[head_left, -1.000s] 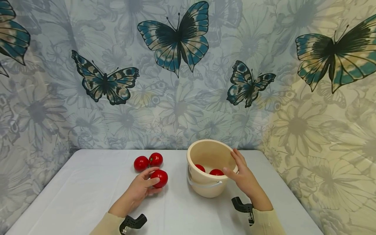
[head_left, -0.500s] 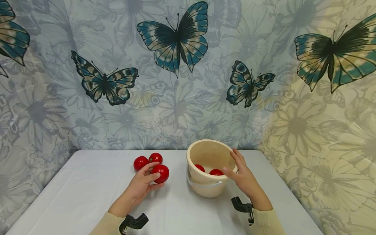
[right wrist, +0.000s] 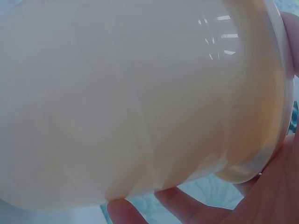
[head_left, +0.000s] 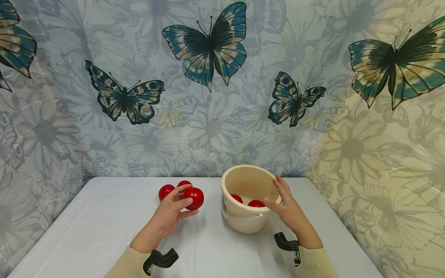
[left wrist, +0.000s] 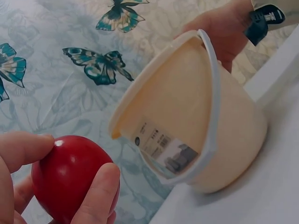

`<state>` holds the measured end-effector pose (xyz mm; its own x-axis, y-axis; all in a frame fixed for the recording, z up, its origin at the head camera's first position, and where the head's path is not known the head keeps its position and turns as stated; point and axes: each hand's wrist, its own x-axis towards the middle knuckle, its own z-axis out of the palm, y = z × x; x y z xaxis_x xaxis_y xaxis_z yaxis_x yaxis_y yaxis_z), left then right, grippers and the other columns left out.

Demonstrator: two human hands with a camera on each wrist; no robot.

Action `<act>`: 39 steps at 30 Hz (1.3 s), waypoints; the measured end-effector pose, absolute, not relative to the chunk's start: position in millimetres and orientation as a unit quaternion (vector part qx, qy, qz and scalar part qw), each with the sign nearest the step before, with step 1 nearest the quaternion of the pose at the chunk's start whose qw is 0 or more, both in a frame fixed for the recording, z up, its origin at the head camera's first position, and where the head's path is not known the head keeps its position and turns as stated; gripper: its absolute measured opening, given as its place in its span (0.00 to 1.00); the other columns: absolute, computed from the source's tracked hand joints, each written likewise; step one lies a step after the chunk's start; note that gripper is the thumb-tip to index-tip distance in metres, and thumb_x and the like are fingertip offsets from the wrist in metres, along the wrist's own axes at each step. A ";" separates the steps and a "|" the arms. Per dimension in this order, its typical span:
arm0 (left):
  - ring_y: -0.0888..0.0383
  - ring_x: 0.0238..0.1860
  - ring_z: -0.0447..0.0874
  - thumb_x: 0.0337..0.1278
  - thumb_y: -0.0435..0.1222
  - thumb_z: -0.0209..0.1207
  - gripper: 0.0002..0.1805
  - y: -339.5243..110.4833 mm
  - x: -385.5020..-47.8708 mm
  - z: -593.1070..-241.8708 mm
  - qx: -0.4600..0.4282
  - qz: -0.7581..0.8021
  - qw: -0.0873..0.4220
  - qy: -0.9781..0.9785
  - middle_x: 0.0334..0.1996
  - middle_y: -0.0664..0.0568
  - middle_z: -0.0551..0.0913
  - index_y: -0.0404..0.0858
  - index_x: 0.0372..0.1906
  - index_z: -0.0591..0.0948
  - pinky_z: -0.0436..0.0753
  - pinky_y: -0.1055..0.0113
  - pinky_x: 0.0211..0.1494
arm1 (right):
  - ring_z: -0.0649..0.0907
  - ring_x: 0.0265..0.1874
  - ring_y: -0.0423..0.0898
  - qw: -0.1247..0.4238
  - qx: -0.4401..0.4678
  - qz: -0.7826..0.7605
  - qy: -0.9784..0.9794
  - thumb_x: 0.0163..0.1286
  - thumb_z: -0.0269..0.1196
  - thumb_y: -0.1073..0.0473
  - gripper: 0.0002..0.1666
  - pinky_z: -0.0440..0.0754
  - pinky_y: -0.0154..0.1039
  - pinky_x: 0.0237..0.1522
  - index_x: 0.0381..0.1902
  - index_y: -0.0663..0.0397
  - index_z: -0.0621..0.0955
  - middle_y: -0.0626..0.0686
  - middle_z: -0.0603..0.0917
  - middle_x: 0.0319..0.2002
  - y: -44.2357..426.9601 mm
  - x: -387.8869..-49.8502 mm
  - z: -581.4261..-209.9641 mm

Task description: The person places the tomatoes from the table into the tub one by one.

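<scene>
My left hand [head_left: 168, 214] holds a red tomato [head_left: 194, 199] above the table, left of the bucket. In the left wrist view, thumb and fingers wrap this tomato [left wrist: 65, 175] from several sides. A cream plastic bucket [head_left: 245, 224] stands right of centre, its white handle [head_left: 243, 219] hanging down in front. Two tomatoes [head_left: 256, 203] show inside it. My right hand [head_left: 292, 214] grips the bucket's right rim, thumb over the edge. Fingertips [right wrist: 125, 210] touch the bucket's outer wall [right wrist: 140, 102] in the right wrist view. Behind my left hand lie two more tomatoes [head_left: 166, 192], one partly hidden.
A white cloth covers the table [head_left: 87, 231]. Close behind it hangs a fabric backdrop [head_left: 208, 127] with butterflies and flowers. A printed label [left wrist: 166, 147] shows at the bucket in the left wrist view. Black camera mounts [head_left: 160, 258] sit at both wrists.
My left hand has lifted the tomato and carried it a little right and away from me, now partly covering the tomatoes behind. The right hand and bucket have stayed put.
</scene>
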<state>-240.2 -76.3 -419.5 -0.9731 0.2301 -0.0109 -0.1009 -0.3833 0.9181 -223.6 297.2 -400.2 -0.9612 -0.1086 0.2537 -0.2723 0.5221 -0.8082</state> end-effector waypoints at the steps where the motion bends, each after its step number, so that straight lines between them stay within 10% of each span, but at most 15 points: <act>1: 0.38 0.61 0.71 0.65 0.28 0.61 0.30 -75.8 -240.0 -417.1 0.060 0.831 0.101 0.544 0.63 0.38 0.67 0.39 0.70 0.68 0.83 0.47 0.51 | 0.48 0.75 0.64 0.086 0.110 0.475 -0.869 0.70 0.65 0.46 0.53 0.58 0.64 0.68 0.78 0.62 0.51 0.54 0.41 0.79 297.3 -223.7 -400.2; 39: 0.37 0.58 0.75 0.61 0.25 0.62 0.30 -4.6 -261.2 -353.5 0.151 0.797 0.104 0.575 0.60 0.38 0.67 0.37 0.69 0.71 0.85 0.50 0.48 | 0.50 0.75 0.62 0.088 0.108 0.475 -0.869 0.70 0.65 0.45 0.53 0.60 0.62 0.68 0.79 0.60 0.51 0.53 0.41 0.79 297.4 -224.1 -401.1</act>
<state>-261.2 -4.6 -353.5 -0.9325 0.3402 0.1215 0.0080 -0.3168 0.9485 -224.1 297.4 -401.1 -0.9612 -0.1050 0.2551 -0.2714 0.5255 -0.8063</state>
